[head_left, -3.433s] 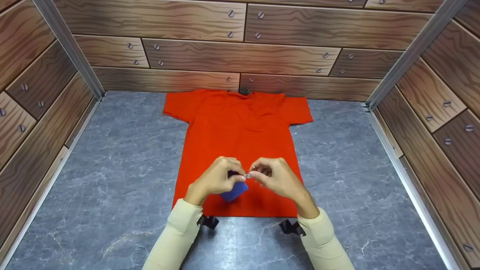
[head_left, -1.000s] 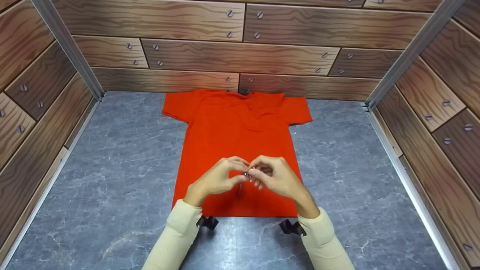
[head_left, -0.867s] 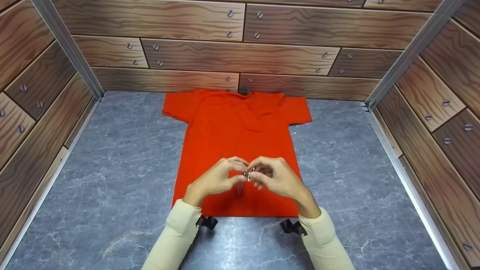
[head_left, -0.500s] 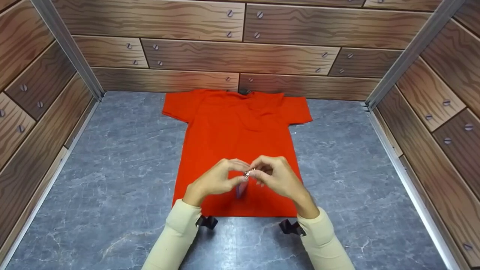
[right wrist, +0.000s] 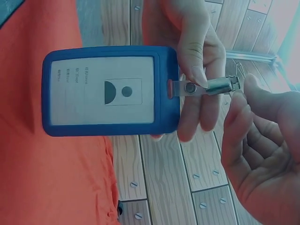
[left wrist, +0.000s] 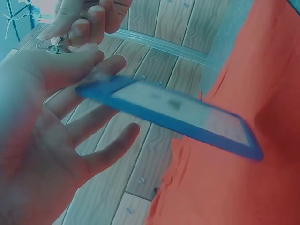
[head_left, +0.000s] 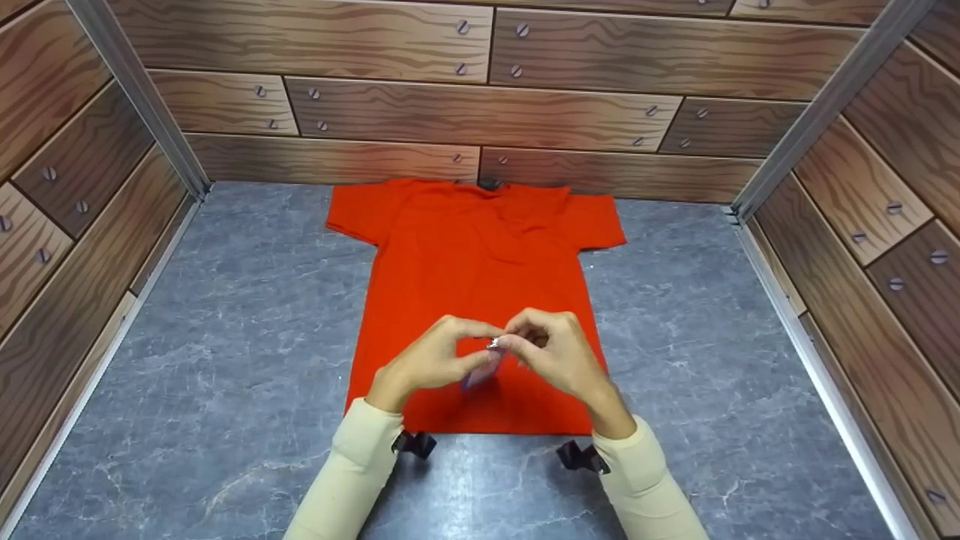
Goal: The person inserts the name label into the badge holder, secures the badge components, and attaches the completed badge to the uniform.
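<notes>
An ID badge in a blue frame, with a printed card inside, hangs from a clear strap and a metal clip. My left hand holds the clip by the strap end, thumb on one side and fingers behind. At the clip's other end, the thumb and index finger of my right hand pinch the metal, where a thin safety pin sticks up. Whether the pin is undone I cannot tell. Both hands are raised over the lower part of a red T-shirt laid flat.
The T-shirt lies on a grey marbled tabletop, its collar close to the back wall. Wood-patterned panels stand at the back and both sides, joined by metal corner posts. A small dark object sits at the collar.
The badge has swung round under the left hand, from edge-on a second ago to partly facing the head view. My right fingers have shifted slightly at the clip. The T-shirt has not moved.
</notes>
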The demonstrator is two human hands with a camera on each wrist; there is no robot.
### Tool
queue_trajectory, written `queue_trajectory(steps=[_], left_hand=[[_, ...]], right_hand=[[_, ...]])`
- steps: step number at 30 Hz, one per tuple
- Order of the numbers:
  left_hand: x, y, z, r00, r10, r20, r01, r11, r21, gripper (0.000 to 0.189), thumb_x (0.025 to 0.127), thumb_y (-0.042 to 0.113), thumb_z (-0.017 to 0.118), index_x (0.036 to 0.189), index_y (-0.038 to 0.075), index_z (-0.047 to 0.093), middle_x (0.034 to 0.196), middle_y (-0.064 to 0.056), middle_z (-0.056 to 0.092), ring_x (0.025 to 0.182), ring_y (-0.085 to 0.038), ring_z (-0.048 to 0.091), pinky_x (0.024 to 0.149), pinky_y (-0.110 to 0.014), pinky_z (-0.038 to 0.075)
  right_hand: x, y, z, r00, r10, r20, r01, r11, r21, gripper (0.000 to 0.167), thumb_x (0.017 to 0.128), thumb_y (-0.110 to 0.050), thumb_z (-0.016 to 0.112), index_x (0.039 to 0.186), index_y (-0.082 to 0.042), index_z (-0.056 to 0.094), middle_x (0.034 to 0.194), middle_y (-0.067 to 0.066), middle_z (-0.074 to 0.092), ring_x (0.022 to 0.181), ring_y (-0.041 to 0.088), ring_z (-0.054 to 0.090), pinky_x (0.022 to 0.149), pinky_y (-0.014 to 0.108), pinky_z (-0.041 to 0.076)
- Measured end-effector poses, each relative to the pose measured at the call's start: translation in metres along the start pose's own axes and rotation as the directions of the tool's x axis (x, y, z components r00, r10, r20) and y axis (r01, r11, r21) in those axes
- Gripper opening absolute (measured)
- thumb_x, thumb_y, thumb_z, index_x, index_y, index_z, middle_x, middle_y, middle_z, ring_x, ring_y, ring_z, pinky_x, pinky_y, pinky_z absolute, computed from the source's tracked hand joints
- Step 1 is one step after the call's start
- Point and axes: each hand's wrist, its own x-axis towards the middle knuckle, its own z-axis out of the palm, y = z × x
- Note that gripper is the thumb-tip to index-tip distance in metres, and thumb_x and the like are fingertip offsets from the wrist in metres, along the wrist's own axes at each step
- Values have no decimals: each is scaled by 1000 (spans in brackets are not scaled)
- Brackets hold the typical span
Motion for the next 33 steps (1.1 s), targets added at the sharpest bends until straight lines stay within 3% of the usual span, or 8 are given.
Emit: queue_trajectory(steps=[7, 20, 33], left_hand=[[0, 1, 0, 998, 41, -50, -41, 999, -6, 32, 95, 18, 76, 127, 14, 74, 120, 2, 77, 109, -11, 72, 101, -33, 57], [0, 3, 1, 984, 97, -148, -92, 995, 38, 26, 94, 21, 77, 119, 13, 77, 111, 1, 79, 99, -14, 73, 96, -33, 58], [2, 4, 4, 948, 171, -270, -179, 984, -6, 13, 93, 16, 78, 103, 9, 78, 95, -5, 80, 86, -16, 77, 86, -32, 62]], right_hand=[[0, 2, 1, 1000, 10, -27, -11, 999, -43, 13, 90, -19, 79, 86, -7, 77, 75, 9, 76, 56, 16, 65, 55, 22, 53], [0, 1, 1, 997, 20, -70, -28, 994, -107, 18, 92, -22, 78, 78, -10, 76, 60, 3, 66, 49, 6, 56, 50, 21, 50], [-1, 0, -1, 996, 70, -59, -74, 995, -68, 26, 92, -24, 79, 74, -6, 75, 55, 6, 60, 46, 6, 52, 47, 22, 48]])
